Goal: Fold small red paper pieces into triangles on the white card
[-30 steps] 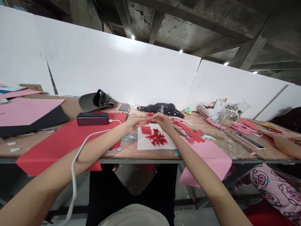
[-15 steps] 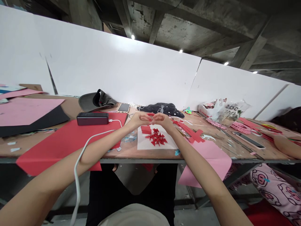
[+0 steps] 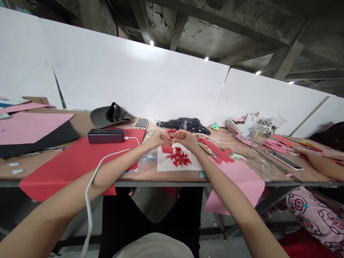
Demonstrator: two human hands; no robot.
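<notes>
White wall panels [image 3: 139, 79] rise behind the far edge of a wooden bench [image 3: 146, 175]. A large red sheet [image 3: 67, 166] covers part of the bench left of the middle and droops over its front edge; a pink sheet [image 3: 242, 175] hangs over that edge right of the middle. Toward the bench's far edge lie a dark cloth [image 3: 185, 124] and a grey cap [image 3: 111, 114]. A white sheet [image 3: 166, 165] lies near the middle of the front edge. A dark power bank [image 3: 105, 136] rests near the red sheet's far edge. Above the white sheet's far edge, the left hand [image 3: 160, 138] and right hand [image 3: 185, 139] come together, fingers curled inward and fingertips nearly meeting; I cannot tell whether anything small is pinched there. A red ring [image 3: 171, 130] shows just beyond them. On the white sheet, a flat red square of paper [image 3: 167, 148] sits toward the far left corner, and small folded red pieces [image 3: 179, 157] are heaped around the middle.
</notes>
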